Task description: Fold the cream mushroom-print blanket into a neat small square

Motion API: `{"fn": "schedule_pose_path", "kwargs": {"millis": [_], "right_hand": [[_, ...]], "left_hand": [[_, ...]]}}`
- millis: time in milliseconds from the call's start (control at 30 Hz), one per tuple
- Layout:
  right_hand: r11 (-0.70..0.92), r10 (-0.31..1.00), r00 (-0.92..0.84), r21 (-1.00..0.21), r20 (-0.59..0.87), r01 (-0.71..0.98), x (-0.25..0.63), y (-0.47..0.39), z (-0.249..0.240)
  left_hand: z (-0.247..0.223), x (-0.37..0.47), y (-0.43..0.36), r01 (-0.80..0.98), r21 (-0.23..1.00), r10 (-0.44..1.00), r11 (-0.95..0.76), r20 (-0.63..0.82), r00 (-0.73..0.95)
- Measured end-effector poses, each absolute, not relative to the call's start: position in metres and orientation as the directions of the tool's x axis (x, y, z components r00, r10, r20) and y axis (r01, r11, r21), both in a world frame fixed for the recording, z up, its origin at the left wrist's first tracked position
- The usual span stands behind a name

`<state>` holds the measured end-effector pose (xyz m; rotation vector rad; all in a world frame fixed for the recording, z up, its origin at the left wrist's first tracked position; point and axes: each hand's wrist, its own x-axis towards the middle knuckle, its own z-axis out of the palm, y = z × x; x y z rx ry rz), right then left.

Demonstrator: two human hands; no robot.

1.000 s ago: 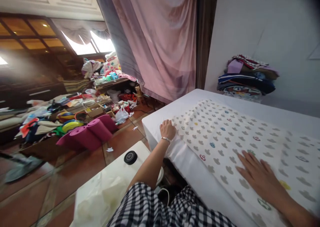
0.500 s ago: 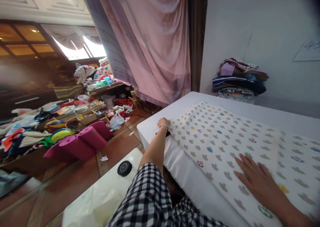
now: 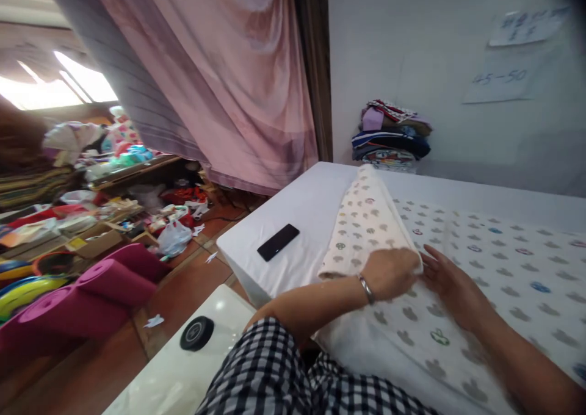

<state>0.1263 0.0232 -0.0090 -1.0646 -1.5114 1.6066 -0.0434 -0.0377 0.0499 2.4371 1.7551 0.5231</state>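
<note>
A white cloth [image 3: 485, 262] with grey and a few coloured mouse-head-like prints lies on the white-covered table. Its left part is folded up and over to the right. My left hand [image 3: 391, 274], wearing a silver bracelet, is closed on the edge of this folded part. Just right of it, my right hand [image 3: 451, 287] is held by the same edge with its fingers extended and apart. A black phone [image 3: 278, 242] lies flat on the table, left of the cloth.
A white stool-like surface with a round black item [image 3: 196, 333] stands at lower left. Pink rolled mats [image 3: 96, 293] and piled goods cover the floor at left. Folded clothes [image 3: 391, 135] are stacked at the wall, beside a pink curtain [image 3: 220, 73].
My left hand has moved right, folding the cloth's left part over and leaving the phone in full view. My right hand has lifted from lying flat. The view has turned right.
</note>
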Motion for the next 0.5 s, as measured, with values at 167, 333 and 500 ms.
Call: {"fn": "schedule_pose_path", "kwargs": {"millis": [167, 333, 500], "right_hand": [[-0.448, 0.744, -0.615, -0.878, -0.262, -0.169, 0.122, 0.019, -0.008], [-0.456, 0.788, -0.565, -0.848, -0.244, -0.270, 0.117, 0.017, -0.013], [-0.435, 0.793, -0.579, -0.844, -0.193, -0.315, 0.111, 0.013, -0.013]], "left_hand": [[0.006, -0.009, -0.062, 0.819, 0.250, 0.856, -0.516, 0.117, 0.504], [0.016, -0.027, -0.060, 0.803, 0.436, 0.902, -0.407, 0.057, 0.427], [0.044, -0.047, -0.026, 0.725, 0.654, 0.966, -0.216, 0.033, 0.258]]}}
